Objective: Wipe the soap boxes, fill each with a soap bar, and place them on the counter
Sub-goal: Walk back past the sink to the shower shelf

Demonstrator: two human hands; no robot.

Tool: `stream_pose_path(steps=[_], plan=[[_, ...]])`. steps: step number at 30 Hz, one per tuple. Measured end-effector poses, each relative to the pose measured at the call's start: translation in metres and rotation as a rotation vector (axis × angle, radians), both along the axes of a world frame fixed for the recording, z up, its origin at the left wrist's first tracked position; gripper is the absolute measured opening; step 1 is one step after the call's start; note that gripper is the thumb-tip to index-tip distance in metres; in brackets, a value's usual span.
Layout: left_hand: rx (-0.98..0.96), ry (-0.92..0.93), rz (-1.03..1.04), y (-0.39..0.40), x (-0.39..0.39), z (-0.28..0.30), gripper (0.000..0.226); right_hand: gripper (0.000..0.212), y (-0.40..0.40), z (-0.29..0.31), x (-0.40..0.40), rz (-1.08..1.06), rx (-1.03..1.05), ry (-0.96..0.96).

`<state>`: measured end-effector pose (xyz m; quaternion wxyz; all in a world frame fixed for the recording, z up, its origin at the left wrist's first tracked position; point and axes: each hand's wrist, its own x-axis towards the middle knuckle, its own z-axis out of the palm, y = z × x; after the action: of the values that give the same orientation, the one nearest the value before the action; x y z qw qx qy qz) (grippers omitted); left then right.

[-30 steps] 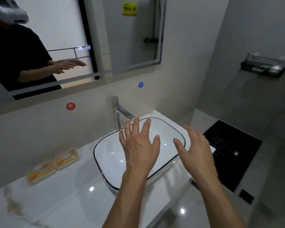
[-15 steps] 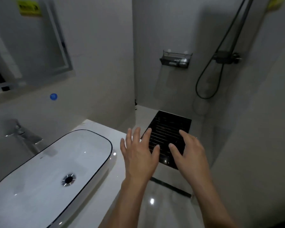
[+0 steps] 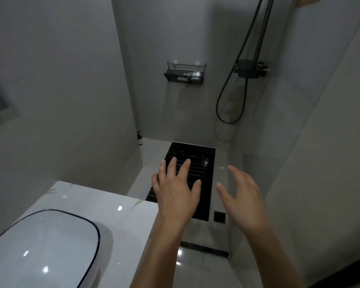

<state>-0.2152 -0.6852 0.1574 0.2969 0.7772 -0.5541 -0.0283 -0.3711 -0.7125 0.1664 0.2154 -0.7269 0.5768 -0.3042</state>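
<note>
My left hand (image 3: 176, 189) and my right hand (image 3: 242, 195) are both raised in front of me with fingers spread and nothing in them. They hover past the right end of the white marble counter (image 3: 121, 213), over the shower floor. A black wire rack (image 3: 184, 73) hangs on the far shower wall with a few small items inside that I cannot make out clearly. No soap box or soap bar is in sight on the counter part that shows.
The white basin with a black rim (image 3: 44, 246) sits at the lower left. A black slatted floor grate (image 3: 190, 173) lies below my hands. A black shower hose and valve (image 3: 247, 69) hang on the right. A dark bottle (image 3: 140, 138) stands in the floor corner.
My view has swung right, from the mirror, faucet and two orange soap packs on the counter toward the shower stall. Both hands stay spread and empty.
</note>
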Motion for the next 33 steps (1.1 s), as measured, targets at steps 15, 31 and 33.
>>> stream_pose_path(steps=[15, 31, 33], plan=[[0.035, -0.006, -0.049, -0.185, 0.107, -0.012, 0.063, 0.064, -0.179, -0.002, 0.104, -0.060, 0.049, 0.081], [0.111, -0.002, 0.014, -0.436, 0.149, -0.031, 0.064, 0.066, -0.451, -0.028, 0.143, -0.001, 0.141, 0.158], [0.123, -0.001, 0.023, -0.478, 0.151, -0.024, 0.064, 0.066, -0.494, -0.025, 0.145, 0.004, 0.145, 0.148]])
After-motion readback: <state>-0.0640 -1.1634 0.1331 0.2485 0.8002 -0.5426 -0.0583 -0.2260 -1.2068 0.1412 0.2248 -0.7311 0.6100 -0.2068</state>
